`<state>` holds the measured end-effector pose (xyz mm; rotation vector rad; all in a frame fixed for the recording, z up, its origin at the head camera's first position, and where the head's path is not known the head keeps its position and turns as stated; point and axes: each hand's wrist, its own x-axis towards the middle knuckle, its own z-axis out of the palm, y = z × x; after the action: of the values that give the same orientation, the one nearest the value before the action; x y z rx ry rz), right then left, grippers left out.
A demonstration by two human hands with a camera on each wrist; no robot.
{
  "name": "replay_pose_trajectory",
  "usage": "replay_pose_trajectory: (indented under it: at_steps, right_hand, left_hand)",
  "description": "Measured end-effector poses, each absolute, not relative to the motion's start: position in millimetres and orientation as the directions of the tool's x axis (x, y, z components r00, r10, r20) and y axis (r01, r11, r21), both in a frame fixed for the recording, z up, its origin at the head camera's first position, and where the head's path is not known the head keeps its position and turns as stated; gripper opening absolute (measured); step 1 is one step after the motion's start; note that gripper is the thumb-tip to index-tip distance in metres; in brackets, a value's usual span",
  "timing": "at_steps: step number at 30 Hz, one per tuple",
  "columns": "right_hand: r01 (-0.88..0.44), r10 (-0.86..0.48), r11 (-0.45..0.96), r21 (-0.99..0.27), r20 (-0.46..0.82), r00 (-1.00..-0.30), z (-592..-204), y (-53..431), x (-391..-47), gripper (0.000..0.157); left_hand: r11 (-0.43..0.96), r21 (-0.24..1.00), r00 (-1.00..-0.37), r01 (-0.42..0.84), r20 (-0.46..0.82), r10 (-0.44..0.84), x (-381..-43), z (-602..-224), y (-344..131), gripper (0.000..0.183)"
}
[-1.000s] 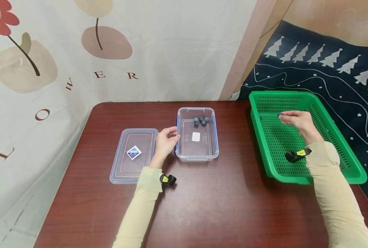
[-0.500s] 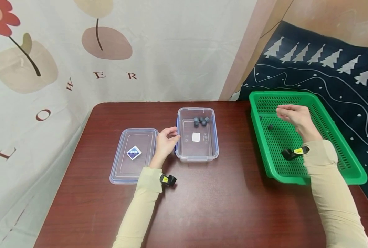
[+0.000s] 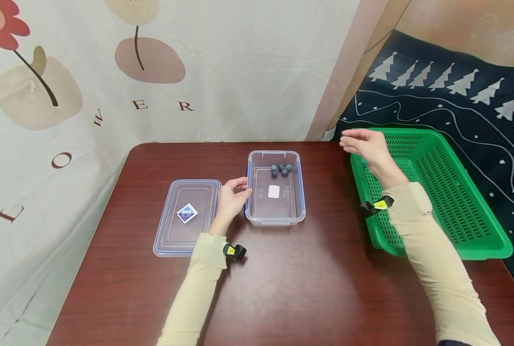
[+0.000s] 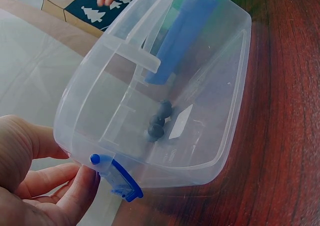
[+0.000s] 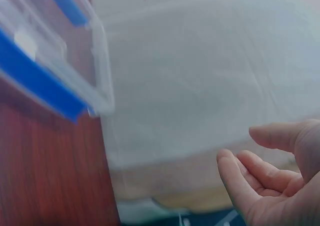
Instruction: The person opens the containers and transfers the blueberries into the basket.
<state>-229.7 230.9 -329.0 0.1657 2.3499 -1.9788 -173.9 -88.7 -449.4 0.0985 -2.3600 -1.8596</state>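
Closest to the camera it's just shiny brown table [image 3: 282,298], with two pale sleeves reaching over it. The left cuff crosses the right edge of the loose lid [image 3: 185,233], so I'd guess a careless elbow could shove that lid sideways.

Left hand [image 3: 231,197] next: thumb and fingers pinch the clear container [image 3: 278,211] low on its left side, right by the blue latch [image 4: 122,178]. That's a one-sided hold, and imo a sudden tug would swing or tip the box. The blueberries [image 3: 281,166] sit bunched at the far end inside it. They're round on a smooth floor, so a jolt would probably send them rolling.

Over on the right there's the green basket [image 3: 449,180]. The right arm crosses it, with the little wrist camera [image 3: 372,206] about over the left rim. If that arm dips, I could see the camera snagging and dragging the whole basket.

The right hand [image 3: 367,149] is up by the basket's far left corner, fingers loosely bent, thumb apart, nothing visible in its grasp. Can't see much of the basket floor behind that arm, so anything there could get knocked blind. Behind everything hangs the printed curtain [image 3: 248,72].
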Motion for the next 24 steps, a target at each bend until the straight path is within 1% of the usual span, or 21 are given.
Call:
replay_pose_trajectory:
  at_steps: [4, 11, 15, 22, 24]
  right_hand:
    - [0.135, 0.038, 0.236, -0.962, -0.130, -0.991, -334.7, 201.2, -234.0, 0.039]
    - [0.184, 0.046, 0.325, -0.927, -0.179, -0.983, -354.5, 155.2, -234.1, 0.037]
    - [0.177, 0.031, 0.337, -0.925, -0.178, -0.984, -368.8, 135.4, -230.8, 0.040]
    - [0.244, 0.011, 0.311, -0.918, -0.254, -0.967, -386.3, 110.4, -222.2, 0.044]
    - [0.244, 0.005, 0.314, -0.918, -0.256, -0.967, -390.5, 104.1, -220.7, 0.045]
  left_hand:
    - [0.244, 0.969, -0.989, 0.029, 0.063, -0.132, -173.5, -448.7, -88.8, 0.033]
    - [0.236, 0.972, -0.990, 0.018, 0.051, -0.132, -173.4, -448.5, -88.9, 0.033]
    - [0.241, 0.970, -0.990, 0.018, 0.051, -0.133, -174.0, -449.3, -88.9, 0.033]
    - [0.234, 0.972, -0.989, 0.027, 0.060, -0.134, -174.5, -450.0, -89.0, 0.033]
    - [0.233, 0.972, -0.988, 0.035, 0.068, -0.136, -174.5, -450.1, -88.9, 0.033]
